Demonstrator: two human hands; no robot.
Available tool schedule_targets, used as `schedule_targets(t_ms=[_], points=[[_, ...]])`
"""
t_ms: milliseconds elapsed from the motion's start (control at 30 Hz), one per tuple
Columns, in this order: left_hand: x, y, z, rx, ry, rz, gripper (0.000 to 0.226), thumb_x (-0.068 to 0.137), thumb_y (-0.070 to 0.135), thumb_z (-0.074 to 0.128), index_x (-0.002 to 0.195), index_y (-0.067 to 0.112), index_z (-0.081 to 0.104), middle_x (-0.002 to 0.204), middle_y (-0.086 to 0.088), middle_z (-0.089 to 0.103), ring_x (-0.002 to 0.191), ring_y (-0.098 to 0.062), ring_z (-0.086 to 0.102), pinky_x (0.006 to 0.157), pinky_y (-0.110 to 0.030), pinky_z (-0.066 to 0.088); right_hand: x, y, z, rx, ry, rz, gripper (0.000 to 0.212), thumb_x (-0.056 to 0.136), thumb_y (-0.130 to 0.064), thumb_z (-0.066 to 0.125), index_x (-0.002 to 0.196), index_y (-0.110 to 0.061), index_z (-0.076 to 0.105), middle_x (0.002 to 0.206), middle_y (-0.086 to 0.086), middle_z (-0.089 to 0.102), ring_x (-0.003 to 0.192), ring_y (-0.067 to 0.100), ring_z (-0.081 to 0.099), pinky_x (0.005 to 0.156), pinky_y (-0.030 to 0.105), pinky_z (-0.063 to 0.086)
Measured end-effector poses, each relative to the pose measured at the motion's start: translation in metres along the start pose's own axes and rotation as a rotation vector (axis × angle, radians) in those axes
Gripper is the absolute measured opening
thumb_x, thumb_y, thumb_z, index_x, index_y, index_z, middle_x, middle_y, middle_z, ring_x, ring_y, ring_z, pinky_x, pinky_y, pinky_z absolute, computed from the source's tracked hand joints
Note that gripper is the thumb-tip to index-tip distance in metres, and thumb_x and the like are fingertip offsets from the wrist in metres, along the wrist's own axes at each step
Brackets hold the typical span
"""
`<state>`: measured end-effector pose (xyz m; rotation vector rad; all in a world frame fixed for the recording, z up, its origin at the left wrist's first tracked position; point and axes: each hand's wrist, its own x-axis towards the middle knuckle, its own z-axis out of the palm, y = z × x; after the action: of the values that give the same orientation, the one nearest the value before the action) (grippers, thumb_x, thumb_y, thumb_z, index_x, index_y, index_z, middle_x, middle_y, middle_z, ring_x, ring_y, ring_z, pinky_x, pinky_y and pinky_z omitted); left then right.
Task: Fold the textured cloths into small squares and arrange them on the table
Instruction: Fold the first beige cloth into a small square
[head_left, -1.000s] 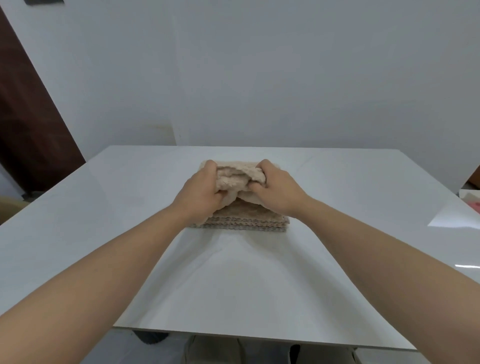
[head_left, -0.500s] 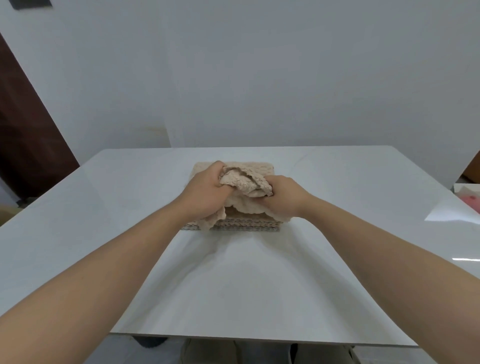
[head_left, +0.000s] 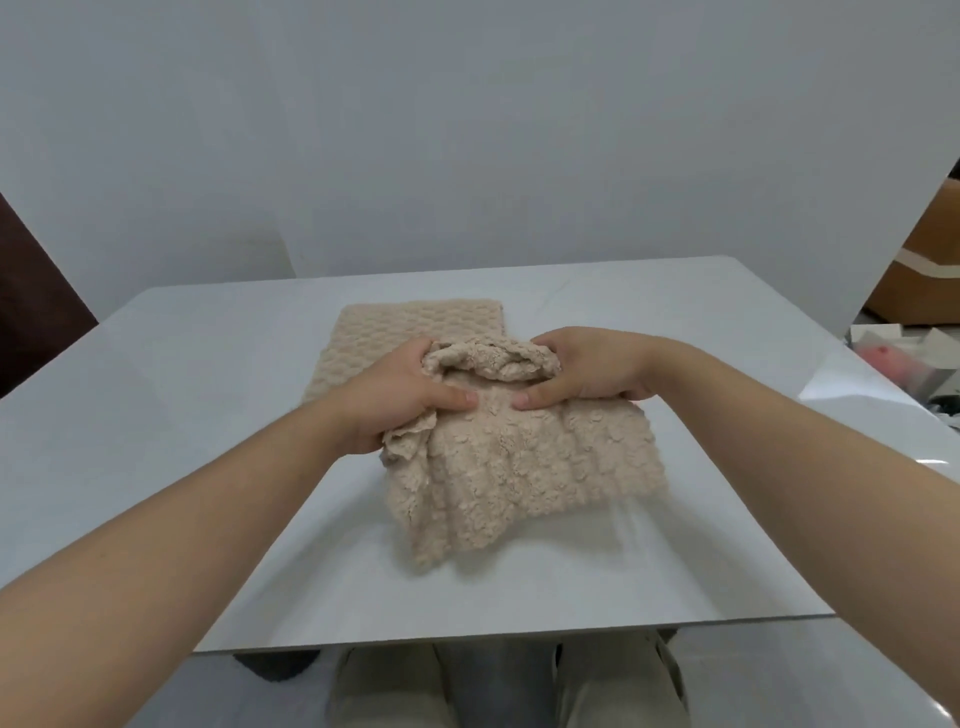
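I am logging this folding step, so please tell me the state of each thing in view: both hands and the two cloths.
Left hand: grips the bunched top of the near cloth.
Right hand: grips the same bunched top.
Near cloth: crumpled, not folded, lower part draped toward the table.
Far cloth: lies flat on the table, partly hidden behind the hands.

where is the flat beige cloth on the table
Head view: the flat beige cloth lies left of centre on the white table, just beyond the left hand, partly behind the bunched cloth held by it and the right hand.
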<state>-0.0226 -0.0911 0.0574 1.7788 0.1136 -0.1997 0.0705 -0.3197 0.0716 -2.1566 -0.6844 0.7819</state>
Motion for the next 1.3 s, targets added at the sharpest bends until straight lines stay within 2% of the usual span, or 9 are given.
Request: schedule_targets(t_ms=[233,367,533,700,800,933,1033,1133,1300], points=[[0.008,-0.020,0.054,0.060,-0.187,-0.169,0.041,0.084,-0.002,0.077,0.117,0.018,0.064,0.103,-0.008,0.078,0.093,-0.026,0.076,0.078,-0.039,0.063,-0.034,0.049,-0.018,-0.061,-0.171,0.306,0.046,0.080,-0.029,0.086,0.119,-0.013,0.067,0.109,0.007,0.078,0.098,0.028,0.076,0.092,0.051,0.059],[0.025,-0.026,0.073,0.151,-0.187,-0.185,0.043,0.082,0.010,0.083,0.121,0.018,0.066,0.105,-0.007,0.078,0.097,-0.027,0.076,0.090,-0.048,0.060,-0.043,0.075,-0.028,-0.082,-0.201,0.415,0.052,0.078,-0.036,0.087,0.121,-0.013,0.068,0.111,0.007,0.077,0.100,0.028,0.075,0.094,0.051,0.058],[0.052,-0.029,0.084,0.401,-0.106,-0.095,0.060,0.064,0.030,0.090,0.118,0.028,0.065,0.113,-0.003,0.071,0.099,-0.023,0.072,0.087,-0.046,0.061,-0.054,0.096,-0.041,-0.107,-0.143,0.430,0.060,0.078,-0.054,0.081,0.122,-0.015,0.068,0.110,0.003,0.078,0.101,0.024,0.075,0.096,0.047,0.057],[0.068,-0.027,0.089,0.628,-0.007,0.084,0.046,0.080,0.018,0.079,0.119,0.033,0.059,0.107,0.014,0.052,0.090,-0.008,0.054,0.064,-0.020,0.043,-0.064,0.111,-0.060,-0.308,-0.004,0.402,0.101,0.051,-0.094,0.068,0.118,-0.018,0.065,0.109,0.007,0.075,0.098,0.025,0.071,0.097,0.048,0.056],[0.075,-0.024,0.097,0.695,0.028,0.187,0.042,0.080,0.023,0.083,0.116,0.029,0.063,0.099,0.015,0.055,0.082,-0.003,0.053,0.066,-0.019,0.041,-0.073,0.114,-0.070,-0.421,0.008,0.403,0.102,0.062,-0.098,0.052,0.116,-0.012,0.062,0.094,0.004,0.073,0.087,0.023,0.070,0.083,0.036,0.057],[0.084,-0.019,0.104,0.815,0.078,0.260,0.045,0.077,0.041,0.086,0.113,0.028,0.061,0.095,0.008,0.064,0.084,-0.011,0.060,0.069,-0.027,0.046,-0.078,0.122,-0.082,-0.475,0.065,0.434,0.131,0.053,-0.108,0.037,0.139,-0.010,0.054,0.125,0.015,0.070,0.117,0.034,0.065,0.104,0.049,0.050],[0.089,-0.013,0.108,0.875,0.120,0.264,0.058,0.076,0.051,0.084,0.120,0.024,0.057,0.091,0.009,0.057,0.081,-0.011,0.056,0.065,-0.028,0.041,-0.081,0.128,-0.089,-0.446,0.125,0.408,0.091,0.075,-0.093,0.043,0.119,-0.016,0.063,0.113,0.003,0.070,0.103,0.024,0.067,0.095,0.043,0.055],[0.091,-0.008,0.110,0.863,0.108,0.248,0.053,0.081,0.049,0.081,0.120,0.022,0.058,0.088,0.009,0.057,0.073,-0.011,0.057,0.059,-0.029,0.043,-0.078,0.139,-0.094,-0.355,0.219,0.341,0.027,0.099,-0.043,0.057,0.087,-0.019,0.059,0.084,0.001,0.061,0.071,0.020,0.059,0.068,0.031,0.052],[0.096,0.002,0.108,0.795,0.117,0.191,0.030,0.089,0.016,0.064,0.117,0.027,0.061,0.101,0.007,0.065,0.084,-0.009,0.063,0.060,-0.024,0.046,-0.072,0.140,-0.095,-0.557,0.389,0.320,0.016,0.098,-0.017,0.048,0.084,-0.011,0.054,0.081,0.003,0.056,0.082,0.028,0.056,0.068,0.034,0.043]])
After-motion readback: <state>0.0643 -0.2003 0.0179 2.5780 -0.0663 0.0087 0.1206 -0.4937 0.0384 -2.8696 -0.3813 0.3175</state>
